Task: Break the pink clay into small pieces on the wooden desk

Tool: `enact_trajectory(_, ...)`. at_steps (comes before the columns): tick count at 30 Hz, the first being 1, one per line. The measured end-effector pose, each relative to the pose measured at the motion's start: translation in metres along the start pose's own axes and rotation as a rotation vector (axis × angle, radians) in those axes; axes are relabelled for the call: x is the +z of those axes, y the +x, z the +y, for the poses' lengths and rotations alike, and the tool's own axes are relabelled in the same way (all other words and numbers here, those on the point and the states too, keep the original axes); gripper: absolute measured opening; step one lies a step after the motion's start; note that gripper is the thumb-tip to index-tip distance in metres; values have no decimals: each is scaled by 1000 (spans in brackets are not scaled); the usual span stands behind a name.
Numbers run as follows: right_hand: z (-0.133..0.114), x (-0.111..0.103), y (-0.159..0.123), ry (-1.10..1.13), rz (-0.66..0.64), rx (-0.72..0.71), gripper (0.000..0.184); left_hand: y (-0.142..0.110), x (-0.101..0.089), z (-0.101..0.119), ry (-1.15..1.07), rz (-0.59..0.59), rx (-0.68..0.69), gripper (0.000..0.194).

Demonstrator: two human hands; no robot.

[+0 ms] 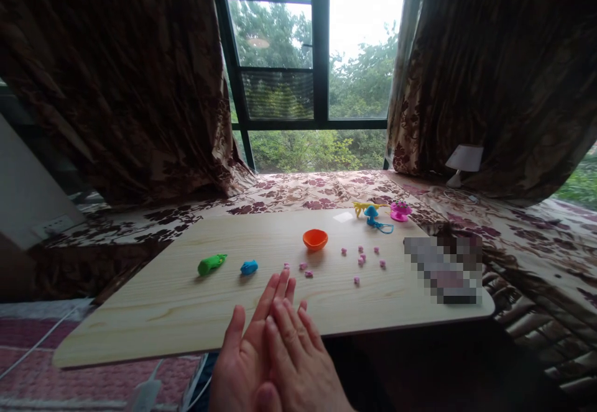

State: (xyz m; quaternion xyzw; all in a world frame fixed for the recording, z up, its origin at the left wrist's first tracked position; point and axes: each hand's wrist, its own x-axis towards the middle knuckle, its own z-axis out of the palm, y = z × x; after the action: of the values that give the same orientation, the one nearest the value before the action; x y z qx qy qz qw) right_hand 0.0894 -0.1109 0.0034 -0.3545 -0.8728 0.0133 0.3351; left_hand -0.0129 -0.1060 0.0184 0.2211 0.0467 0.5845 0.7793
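My left hand [245, 357] is palm up at the table's near edge, its fingers stretched out and its thumb apart. My right hand [303, 359] lies flat across the left palm, fingers straight. Whether anything is between the palms is hidden. Just beyond the fingertips, small pink clay bits [308, 273] lie scattered on the table, with several more pink bits [360, 256] to the right. An orange bowl [315, 240] stands behind them. Left of it lie a blue clay lump [249, 267] and a longer green clay lump [211, 265].
The pale wooden table [153, 300] holds a blue mushroom-like figure [371, 213], a yellow branching piece [361, 208] and a pink figure [400, 210] at the back right. A blurred-out flat object [445, 272] lies at the right edge. A white lamp [465, 158] stands beyond.
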Motion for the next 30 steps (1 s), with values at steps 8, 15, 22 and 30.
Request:
enact_trajectory(8, 20, -26, 33, 39, 33, 223, 43, 9, 11, -33, 5, 41, 14, 45)
enact_trajectory(15, 64, -50, 13, 105, 30, 320, 29, 27, 20, -23, -63, 189, -341, 38)
enact_trajectory(22, 90, -78, 4, 422, 66, 383, 28, 61, 32, -35, 179, 262, -297, 47)
enact_trajectory(30, 154, -82, -2, 36, 103, 435, 22, 113, 12, -57, 1592, 152, 81, 13)
